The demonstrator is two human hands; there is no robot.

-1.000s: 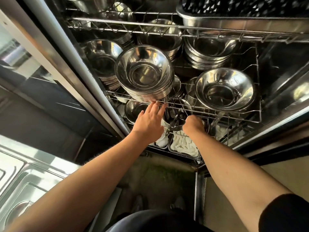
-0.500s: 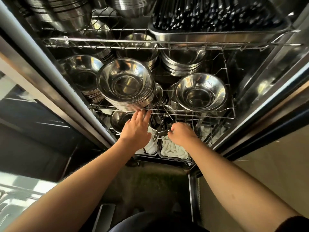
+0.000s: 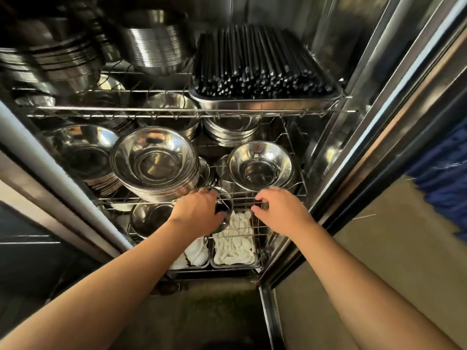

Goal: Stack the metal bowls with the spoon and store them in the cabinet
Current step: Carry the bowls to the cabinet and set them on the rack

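Inside the open steel cabinet, a tall stack of metal bowls (image 3: 154, 162) stands on the middle wire shelf (image 3: 300, 195), with a smaller bowl (image 3: 261, 168) to its right. My left hand (image 3: 199, 213) reaches under that shelf's front edge, its fingers closed on the rim of a small metal bowl (image 3: 224, 210) on the lower shelf. My right hand (image 3: 280, 210) is beside it with thumb and fingers curled at the shelf's front wire; whether it grips the wire is unclear. No spoon shows in either hand.
Another bowl (image 3: 149, 218) sits on the lower shelf at left. Two trays of white spoons (image 3: 233, 246) lie at the bottom front. A tray of black chopsticks (image 3: 262, 72) and more bowl stacks (image 3: 156, 49) fill the top shelf. The cabinet's steel frame (image 3: 379, 122) stands close at right.
The view has tilted up and shifted right. My left hand has closed on the small bowl under the shelf. The dark utensil seen at my right hand earlier no longer shows.
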